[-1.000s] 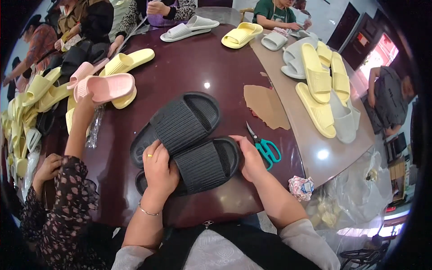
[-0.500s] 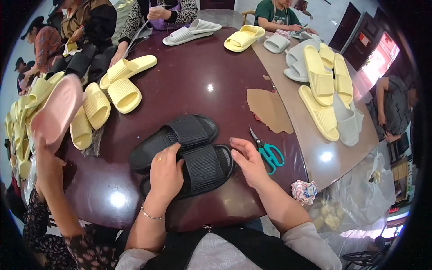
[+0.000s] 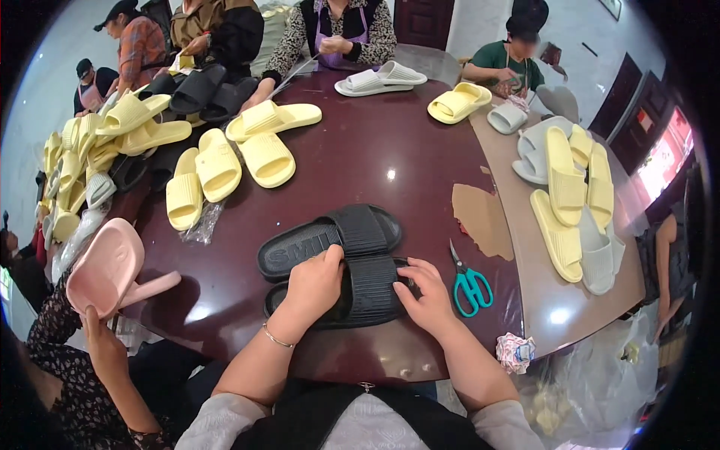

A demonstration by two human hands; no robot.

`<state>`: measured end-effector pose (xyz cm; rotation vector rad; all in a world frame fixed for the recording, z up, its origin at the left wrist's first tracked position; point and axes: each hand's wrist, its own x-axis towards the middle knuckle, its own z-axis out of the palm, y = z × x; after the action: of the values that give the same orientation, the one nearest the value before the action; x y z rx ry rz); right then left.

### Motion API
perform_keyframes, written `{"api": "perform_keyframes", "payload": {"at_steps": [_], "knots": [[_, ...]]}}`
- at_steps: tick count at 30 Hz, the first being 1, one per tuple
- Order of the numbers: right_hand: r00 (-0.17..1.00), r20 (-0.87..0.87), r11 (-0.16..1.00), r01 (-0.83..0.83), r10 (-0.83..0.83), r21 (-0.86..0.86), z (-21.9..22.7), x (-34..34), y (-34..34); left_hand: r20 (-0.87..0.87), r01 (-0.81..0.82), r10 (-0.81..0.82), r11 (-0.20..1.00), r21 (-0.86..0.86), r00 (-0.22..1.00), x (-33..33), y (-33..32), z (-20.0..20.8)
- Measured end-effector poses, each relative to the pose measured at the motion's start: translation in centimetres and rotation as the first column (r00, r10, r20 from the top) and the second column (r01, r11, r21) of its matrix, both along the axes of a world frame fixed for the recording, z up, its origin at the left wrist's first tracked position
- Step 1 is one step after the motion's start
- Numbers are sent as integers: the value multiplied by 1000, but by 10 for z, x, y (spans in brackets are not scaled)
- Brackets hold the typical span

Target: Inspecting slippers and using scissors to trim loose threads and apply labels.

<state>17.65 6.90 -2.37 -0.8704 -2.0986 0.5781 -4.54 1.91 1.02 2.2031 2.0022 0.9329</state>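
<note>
Two black slide slippers lie side by side on the dark red table in front of me. Over the footbed of the near slipper [image 3: 373, 289], my left hand [image 3: 313, 291] has its fingers curled, gripping it beside the strap. My right hand [image 3: 429, 301] pinches its toe end, the thumb by the strap and the fingers over the tip. Just beyond lies the far slipper [image 3: 300, 246], its ribbed strap toward the right. Teal-handled scissors [image 3: 471, 289] rest to the right of my right hand.
A co-worker at left holds a pink slipper [image 3: 105, 262]. Yellow slippers [image 3: 217, 165] lie at left; yellow and grey ones [image 3: 566, 180] lie at right. Torn cardboard [image 3: 484, 221] and a crumpled ball [image 3: 515, 352] lie nearer. Other people sit across the table [image 3: 360, 165].
My right hand has moved from just off the toe onto the near slipper. The co-worker's pink slipper is lower. My view has shifted, so the scene sits farther right.
</note>
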Motion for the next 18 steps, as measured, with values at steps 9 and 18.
{"api": "perform_keyframes", "payload": {"at_steps": [9,18], "knots": [[988,-137,997,77,-73,22,11,6,-16,-82,-70,51,969,-236,995,-9,-37,27],[990,-137,999,41,-39,12,17,0,-28,-31,-301,301,939,-167,953,-56,-75,24]]}}
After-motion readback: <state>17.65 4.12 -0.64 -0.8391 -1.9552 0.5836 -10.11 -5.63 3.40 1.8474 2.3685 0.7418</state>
